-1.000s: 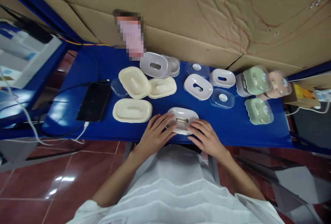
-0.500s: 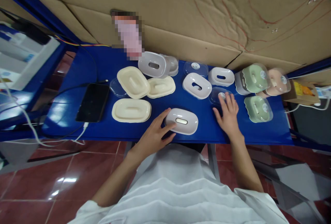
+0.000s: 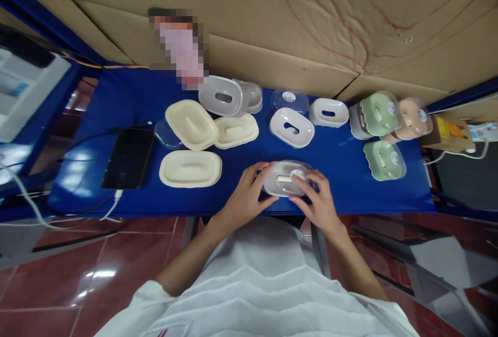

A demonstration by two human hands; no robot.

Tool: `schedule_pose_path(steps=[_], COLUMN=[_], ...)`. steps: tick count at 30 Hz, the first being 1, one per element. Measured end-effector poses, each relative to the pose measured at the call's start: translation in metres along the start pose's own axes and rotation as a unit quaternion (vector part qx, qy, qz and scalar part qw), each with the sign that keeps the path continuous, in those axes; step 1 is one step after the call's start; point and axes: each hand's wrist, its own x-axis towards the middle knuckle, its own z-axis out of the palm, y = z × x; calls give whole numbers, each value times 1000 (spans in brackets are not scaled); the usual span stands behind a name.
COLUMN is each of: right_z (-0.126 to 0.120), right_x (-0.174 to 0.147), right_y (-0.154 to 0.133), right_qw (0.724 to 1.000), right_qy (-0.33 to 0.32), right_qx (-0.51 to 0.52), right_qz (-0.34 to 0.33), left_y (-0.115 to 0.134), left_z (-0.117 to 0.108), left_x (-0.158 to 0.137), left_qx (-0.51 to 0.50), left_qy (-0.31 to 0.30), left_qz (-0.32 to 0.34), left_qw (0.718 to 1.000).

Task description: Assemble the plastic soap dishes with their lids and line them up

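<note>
A pale lilac oval plastic box (image 3: 278, 187) with a raised white strip in its middle lies on the table in front of me. Around its left end curl the fingers of my left hand (image 3: 249, 191), thumb at the near edge. My right hand (image 3: 317, 202) grips the right side of a clear plastic lid (image 3: 299, 175) with a round white label, which lies over the box. Whether the lid is fully seated cannot be seen. Just behind stands a lilac oval piece (image 3: 277, 125) with a slot.
Cream oval pieces (image 3: 190, 169) and a black phone (image 3: 128, 158) on a cable are at the left. Green lidded boxes (image 3: 383, 160) stand at the right. Along the back are a lilac box (image 3: 330, 111), a clear lid (image 3: 288, 102) and a cardboard wall (image 3: 257, 56).
My right hand has taken the clear lid from the table behind and brought it left and nearer, over the lilac box. My left hand has closed around the box's left end.
</note>
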Motion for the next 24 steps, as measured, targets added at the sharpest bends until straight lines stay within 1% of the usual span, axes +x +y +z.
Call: schedule_pose_path(steps=[2, 4, 8, 11, 13, 15, 19, 21, 22, 24], right_z=[8, 12, 8, 4, 3, 3, -6, -17, -24, -42], right_x=[0, 2, 7, 12, 15, 15, 12, 6, 2, -8], right_y=[-10, -12, -7, -3, 1, 5, 14, 20, 25, 41], right_qw=[999, 997, 991, 987, 988, 990, 992, 995, 998, 998], right_qy=[-23, -38, -74, -85, -84, -85, -96, -67, -37, 47], right_qx=[-27, -46, -47, -45, -37, -17, 29, 25, 12, -39], right_qz=[-33, -49, -102, -130, -126, -107, -81, -71, -57, -3], left_y=[-2, -5, -11, -14, -14, -13, -8, -7, -6, -7], left_z=[3, 4, 1, -1, -1, -2, -3, -5, -7, -11], left_x=[1, 0, -2, -3, -3, -3, -6, -9, -10, -13], left_qx=[-12, -24, -20, -12, -12, -20, -48, -51, -46, -31], left_qy=[1, -3, -11, -5, -3, -11, -50, -47, -34, 0], left_qz=[0, -6, 4, 10, 5, -3, -16, -11, -6, 5], left_qw=[1000, 1000, 1000, 1000, 1000, 1000, 997, 998, 998, 1000])
